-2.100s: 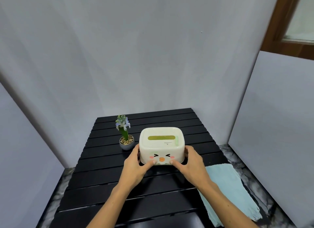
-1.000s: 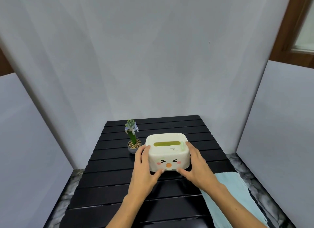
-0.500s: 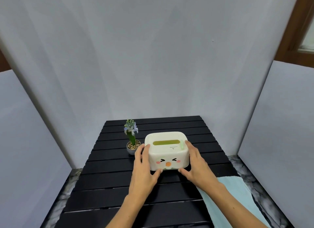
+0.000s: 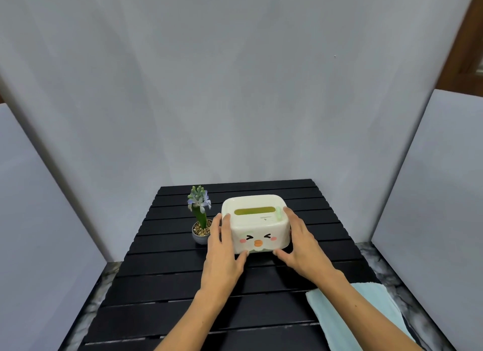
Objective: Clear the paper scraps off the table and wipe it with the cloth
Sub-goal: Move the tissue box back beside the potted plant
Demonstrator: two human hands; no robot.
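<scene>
A cream box (image 4: 254, 225) with a green slot on top and a cartoon face on its front stands on the black slatted table (image 4: 162, 293). My left hand (image 4: 222, 251) clasps the box's left side, thumb under the front edge. My right hand (image 4: 300, 242) clasps its right side the same way. A light blue cloth (image 4: 366, 314) lies folded at the table's near right corner, partly under my right forearm. No paper scraps show on the table.
A small potted plant (image 4: 200, 225) with pale purple flowers stands just left of the box, close to my left fingers. Grey panels wall the table at the back, left and right. Marbled floor shows beyond both side edges.
Both hands have slid from the box's front corners to its sides, and the box sits slightly farther back. The camera has tilted up a little.
</scene>
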